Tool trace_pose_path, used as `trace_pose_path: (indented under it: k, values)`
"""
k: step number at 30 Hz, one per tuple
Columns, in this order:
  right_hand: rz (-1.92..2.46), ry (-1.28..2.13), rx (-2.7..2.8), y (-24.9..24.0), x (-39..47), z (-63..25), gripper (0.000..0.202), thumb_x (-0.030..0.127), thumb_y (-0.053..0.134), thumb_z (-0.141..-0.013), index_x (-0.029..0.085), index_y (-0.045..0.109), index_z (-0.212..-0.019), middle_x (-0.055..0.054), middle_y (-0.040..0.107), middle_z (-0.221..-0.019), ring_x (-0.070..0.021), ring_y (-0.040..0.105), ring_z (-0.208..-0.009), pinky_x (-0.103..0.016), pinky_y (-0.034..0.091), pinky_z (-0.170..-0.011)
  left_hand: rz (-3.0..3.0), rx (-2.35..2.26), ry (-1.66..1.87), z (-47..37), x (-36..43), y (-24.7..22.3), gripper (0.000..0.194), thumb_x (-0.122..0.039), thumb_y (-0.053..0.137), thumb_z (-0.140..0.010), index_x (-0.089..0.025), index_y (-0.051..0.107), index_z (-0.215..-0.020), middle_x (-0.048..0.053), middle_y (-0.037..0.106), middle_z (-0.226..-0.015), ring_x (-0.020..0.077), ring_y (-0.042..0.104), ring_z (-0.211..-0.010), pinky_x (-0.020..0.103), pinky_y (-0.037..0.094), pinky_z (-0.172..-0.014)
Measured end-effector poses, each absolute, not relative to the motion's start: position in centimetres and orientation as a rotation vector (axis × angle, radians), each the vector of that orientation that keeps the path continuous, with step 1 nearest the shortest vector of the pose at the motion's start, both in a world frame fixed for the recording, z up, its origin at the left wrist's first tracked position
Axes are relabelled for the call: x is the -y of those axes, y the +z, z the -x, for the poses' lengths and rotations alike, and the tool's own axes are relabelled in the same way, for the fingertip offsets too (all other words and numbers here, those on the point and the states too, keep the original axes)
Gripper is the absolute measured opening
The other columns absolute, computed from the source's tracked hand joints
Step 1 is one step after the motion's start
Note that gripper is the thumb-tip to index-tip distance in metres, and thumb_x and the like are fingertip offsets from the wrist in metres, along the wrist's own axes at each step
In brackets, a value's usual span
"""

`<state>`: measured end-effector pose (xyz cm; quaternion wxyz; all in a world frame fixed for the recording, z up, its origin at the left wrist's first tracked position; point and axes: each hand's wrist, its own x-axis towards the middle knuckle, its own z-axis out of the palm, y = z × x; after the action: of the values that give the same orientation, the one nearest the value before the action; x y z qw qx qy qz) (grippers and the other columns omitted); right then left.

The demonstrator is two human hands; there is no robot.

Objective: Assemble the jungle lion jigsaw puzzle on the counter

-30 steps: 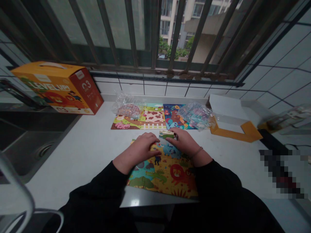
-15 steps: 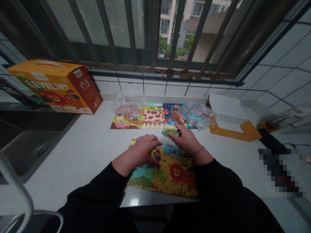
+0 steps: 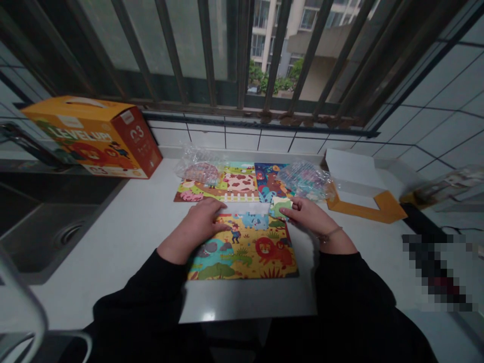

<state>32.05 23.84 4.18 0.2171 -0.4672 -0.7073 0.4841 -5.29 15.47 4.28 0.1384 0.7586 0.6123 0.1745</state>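
In front of me a jungle puzzle (image 3: 242, 257) lies flat on the counter, showing a lion pair, an elephant, a hippo and a crocodile. My left hand (image 3: 200, 222) rests at its upper left corner, thumb on the picture and spread from the fingers; it grips nothing visible. My right hand (image 3: 308, 214) pinches a green and pale puzzle piece (image 3: 280, 205) between thumb and fingers. The piece is just above the puzzle's upper right corner, below the dark blue puzzle board. Part of the puzzle's left edge is hidden under my left hand.
Behind lie a farm puzzle board (image 3: 242, 182) and a dark blue board (image 3: 264, 176), with clear plastic bags of pieces (image 3: 200, 169) on them. An orange box (image 3: 94, 138) stands at the left by the sink (image 3: 45, 237). An opened white-and-orange carton (image 3: 359, 204) lies right.
My right hand has moved right with the puzzle piece, off the puzzle's top. My left hand has shifted left to the corner. The puzzle sits slightly further left and straighter.
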Motion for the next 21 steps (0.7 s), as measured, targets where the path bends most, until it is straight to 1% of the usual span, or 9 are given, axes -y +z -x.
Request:
trace_pose_path:
  k: [3, 5, 6, 8, 10, 12, 15, 18, 21]
  values:
    - [1.315, 1.286, 2.142, 4.1, -23.9, -32.8, 0.042, 0.06, 0.083, -0.09, 0.022, 0.067, -0.083, 0.002, 0.06, -0.069, -0.015, 0.05, -0.063, -0.028, 0.035, -0.056, -2.078, -2.077, 0.509, 6.4, -15.4, 4.8, 0.045, -0.047, 0.094, -0.083, -0.022, 0.079, -0.117, 0.017, 0.078, -0.124, 0.039, 0.069, -0.122, 0.052, 0.053, -0.109]
    - [1.361, 1.178, 2.235, 4.2, -24.0, -33.1, 0.043, 0.055, 0.086, -0.089, 0.022, 0.062, -0.074, 0.005, 0.052, -0.066, -0.0136, 0.045, -0.062, -0.028, 0.032, -0.057, -1.937, -2.251, 0.423, 6.9, -15.0, 5.5, 0.038, -0.056, 0.089, -0.085, -0.022, 0.081, -0.099, 0.017, 0.079, -0.106, 0.0395, 0.072, -0.109, 0.05, 0.056, -0.097]
    - [1.375, 1.155, 2.261, 4.2, -24.0, -33.2, 0.042, 0.053, 0.087, -0.089, 0.022, 0.062, -0.074, 0.006, 0.05, -0.066, -0.0131, 0.043, -0.061, -0.028, 0.031, -0.057, -1.855, -2.318, 0.355, 7.0, -14.7, 5.7, 0.04, -0.061, 0.086, -0.086, -0.022, 0.079, -0.086, 0.016, 0.077, -0.093, 0.0385, 0.072, -0.098, 0.047, 0.056, -0.089]
    - [1.377, 1.176, 2.28, 4.2, -24.1, -33.4, 0.038, 0.05, 0.087, -0.09, 0.021, 0.066, -0.079, 0.007, 0.049, -0.067, -0.0128, 0.042, -0.062, -0.028, 0.03, -0.057, -1.733, -2.387, 0.223, 7.2, -14.3, 6.2, 0.052, -0.07, 0.078, -0.089, -0.023, 0.071, -0.067, 0.013, 0.07, -0.072, 0.0346, 0.07, -0.08, 0.042, 0.052, -0.076]
    - [1.369, 1.211, 2.281, 4.0, -24.2, -33.4, 0.035, 0.049, 0.088, -0.09, 0.02, 0.069, -0.083, 0.007, 0.049, -0.068, -0.0129, 0.043, -0.063, -0.027, 0.03, -0.058, -1.716, -2.374, 0.15, 7.2, -14.0, 6.5, 0.057, -0.072, 0.074, -0.091, -0.024, 0.067, -0.061, 0.01, 0.066, -0.066, 0.0316, 0.067, -0.072, 0.039, 0.047, -0.071]
    - [1.382, 1.19, 2.277, 3.7, -24.3, -33.4, 0.033, 0.047, 0.089, -0.088, 0.02, 0.07, -0.084, 0.007, 0.049, -0.069, -0.013, 0.044, -0.063, -0.028, 0.03, -0.058, -1.711, -2.336, 0.146, 7.3, -13.9, 6.6, 0.051, -0.069, 0.076, -0.089, -0.024, 0.069, -0.067, 0.01, 0.07, -0.07, 0.0311, 0.068, -0.073, 0.038, 0.045, -0.069]
    - [1.419, 1.15, 2.28, 3.6, -24.4, -33.3, 0.03, 0.046, 0.089, -0.086, 0.02, 0.073, -0.089, 0.006, 0.051, -0.069, -0.0137, 0.045, -0.063, -0.028, 0.03, -0.058, -1.642, -2.299, 0.26, 7.2, -14.1, 6.5, 0.041, -0.06, 0.086, -0.082, -0.022, 0.073, -0.092, 0.009, 0.075, -0.084, 0.0307, 0.071, -0.08, 0.036, 0.044, -0.068]
    - [1.414, 1.167, 2.268, 3.7, -24.3, -33.1, 0.033, 0.049, 0.09, -0.085, 0.02, 0.074, -0.09, 0.005, 0.053, -0.07, -0.0145, 0.046, -0.063, -0.029, 0.032, -0.058, -1.566, -2.233, 0.478, 6.9, -14.3, 6.3, 0.048, -0.05, 0.09, -0.078, -0.021, 0.068, -0.111, 0.006, 0.074, -0.089, 0.027, 0.071, -0.08, 0.035, 0.045, -0.067]
    - [1.384, 1.211, 2.239, 4.0, -24.2, -32.8, 0.035, 0.05, 0.089, -0.085, 0.02, 0.074, -0.091, 0.004, 0.055, -0.069, -0.0148, 0.047, -0.064, -0.028, 0.034, -0.059, -1.46, -2.05, 0.731, 6.4, -14.5, 6.1, 0.052, -0.042, 0.088, -0.077, -0.02, 0.066, -0.119, 0.004, 0.072, -0.095, 0.0229, 0.071, -0.08, 0.033, 0.051, -0.07]
